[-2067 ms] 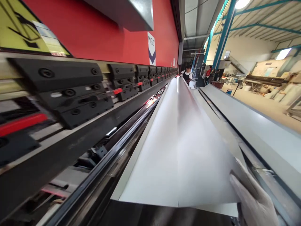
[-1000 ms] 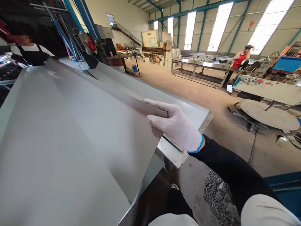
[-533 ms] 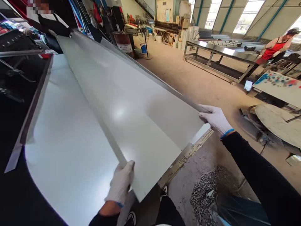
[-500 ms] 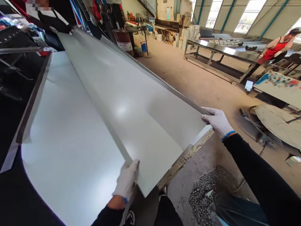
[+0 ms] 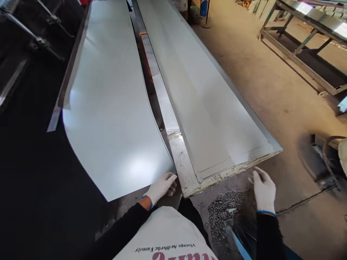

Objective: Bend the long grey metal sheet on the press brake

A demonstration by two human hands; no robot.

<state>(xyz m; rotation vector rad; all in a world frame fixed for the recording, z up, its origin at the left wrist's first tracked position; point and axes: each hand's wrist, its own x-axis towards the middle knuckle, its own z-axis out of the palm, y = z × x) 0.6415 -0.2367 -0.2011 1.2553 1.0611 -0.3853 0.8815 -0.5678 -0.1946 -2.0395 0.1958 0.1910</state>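
Observation:
A large pale grey metal sheet (image 5: pixel 114 119) slants across the left side, its rounded edge over a dark area. At its near right corner is my left hand (image 5: pixel 160 187) in a white knit glove, fingers curled and closed at the sheet's edge; the exact grip is partly hidden. Several long pale sheets (image 5: pixel 195 97) lie stacked on a narrow bench (image 5: pixel 185 173) to the right, with upturned edges along the long sides. My right hand (image 5: pixel 263 189), gloved too, hangs just off the bench's front edge, fingers loosely bent and apart, holding nothing.
A dark gap (image 5: pixel 151 90) runs between the left sheet and the bench. On the floor below lies a heap of grey chips (image 5: pixel 225 213). A metal-framed table (image 5: pixel 306 47) stands at the upper right. Dark machine parts (image 5: pixel 38 39) are at upper left.
The folded sheet held in both hands now lies on the stack on the bench. Both hands have let go of it; my left hand moved to the left sheet's corner, and the view tilted down.

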